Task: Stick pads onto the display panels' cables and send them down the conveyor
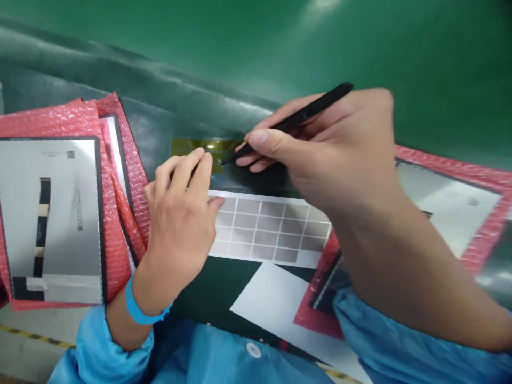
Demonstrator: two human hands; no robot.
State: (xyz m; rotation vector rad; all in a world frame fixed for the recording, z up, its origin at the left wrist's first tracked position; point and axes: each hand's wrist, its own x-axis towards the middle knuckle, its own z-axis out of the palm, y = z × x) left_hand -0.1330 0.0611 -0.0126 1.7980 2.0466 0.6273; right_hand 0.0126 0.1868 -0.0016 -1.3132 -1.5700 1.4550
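My right hand (pixel 296 138) grips slim black tweezers (pixel 304 114) between thumb and fingers, its pointed end slanting down to the left. That tip is at a translucent yellow film strip (pixel 180 152) on the green mat. Over the near edge of the strip, my left hand (pixel 182 208) lies palm down, fingers stretched forward and thumb apart. Its fingertips appear to rest on the film; whether they press it cannot be seen. Just below is a white sheet of grey rectangular stickers (pixel 268 226), partly under my left thumb. My right hand hides part of the film's right end.
At left, display panels (pixel 60 213) are stacked with pink bubble-wrap sleeves (pixel 114 213). Another panel (pixel 452 202) on pink wrap lies at right, behind my forearm. A plain white sheet (pixel 272 304) lies near the table's front edge. The green mat (pixel 224 48) extends beyond my hands.
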